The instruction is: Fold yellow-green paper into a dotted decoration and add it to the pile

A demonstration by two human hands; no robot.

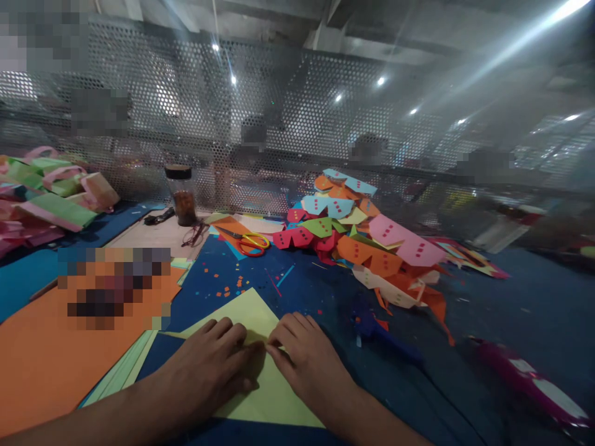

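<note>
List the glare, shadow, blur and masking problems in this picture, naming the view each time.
In the head view, a lamp throws a bright streak of glare at upper right; also in the head view, the left hand shadows the yellow paper; the head view's right edge looks stretched, its magenta item soft; in the head view, blocky pixels cover part of the orange paper.

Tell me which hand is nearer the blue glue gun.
Right. The right hand is on the yellow paper, left of the glue gun; the left hand, also on the paper, is farther left.
</note>
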